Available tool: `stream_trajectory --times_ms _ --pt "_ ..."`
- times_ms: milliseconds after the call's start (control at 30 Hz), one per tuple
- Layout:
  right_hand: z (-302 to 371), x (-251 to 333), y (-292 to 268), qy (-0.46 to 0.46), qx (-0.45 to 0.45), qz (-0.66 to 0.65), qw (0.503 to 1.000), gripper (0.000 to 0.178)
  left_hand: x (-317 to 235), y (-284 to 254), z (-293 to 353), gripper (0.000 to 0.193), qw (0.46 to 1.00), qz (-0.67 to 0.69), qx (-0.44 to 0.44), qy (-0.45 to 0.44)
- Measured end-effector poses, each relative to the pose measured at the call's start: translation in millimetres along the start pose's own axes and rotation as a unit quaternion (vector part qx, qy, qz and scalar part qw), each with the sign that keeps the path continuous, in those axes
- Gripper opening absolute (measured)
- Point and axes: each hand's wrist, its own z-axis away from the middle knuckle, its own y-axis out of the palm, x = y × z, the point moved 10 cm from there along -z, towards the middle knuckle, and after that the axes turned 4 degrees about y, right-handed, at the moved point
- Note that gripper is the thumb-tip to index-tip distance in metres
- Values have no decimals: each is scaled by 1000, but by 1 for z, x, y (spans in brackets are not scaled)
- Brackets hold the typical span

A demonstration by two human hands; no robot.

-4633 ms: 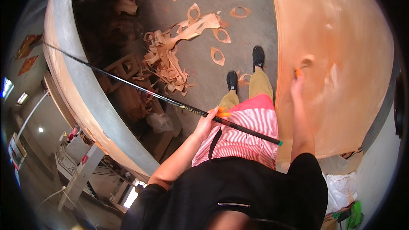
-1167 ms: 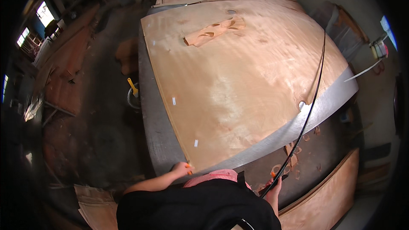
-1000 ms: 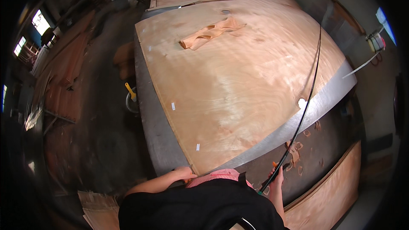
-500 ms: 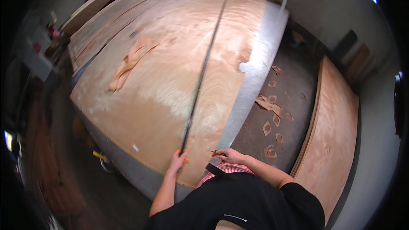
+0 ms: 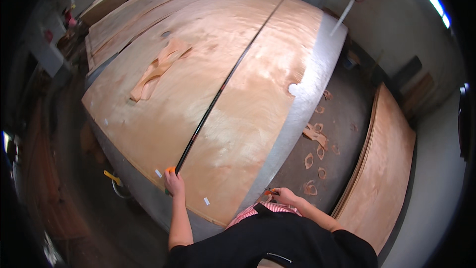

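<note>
My left hand (image 5: 174,183) is closed round the orange near end of a long, thin black pole (image 5: 213,103). The pole runs away from me across a broad, pale wood veneer sheet (image 5: 248,139), almost to its far edge. Beside my waist, at the table's right corner, my right hand (image 5: 286,196) grips a small orange-and-dark hand tool (image 5: 270,192); its exact kind is too small to tell. A loose piece of torn veneer (image 5: 161,69) lies on the sheet, left of the pole. Two small white slips (image 5: 207,201) lie close to the sheet's near edge.
A shiny metal table edge (image 5: 282,154) shows along the sheet's right side, by a notch in the veneer. Veneer offcuts (image 5: 315,136) litter the floor beyond it. Stacked sheets (image 5: 384,173) stand at the right. A yellow-handled tool (image 5: 112,176) is low at the left.
My left hand has swung the near end of the pole to the left over the sheet. My right hand, still gripping the small tool, sits slightly further right and lower.
</note>
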Motion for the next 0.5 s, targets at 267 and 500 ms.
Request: stream_trajectory --times_ms 267,500 --pt "-29 64 -5 -51 46 66 995 26 -58 77 -24 50 982 28 80 169" --pt "-97 127 -30 -47 103 -125 986 19 -103 93 -31 61 986 26 136 93"
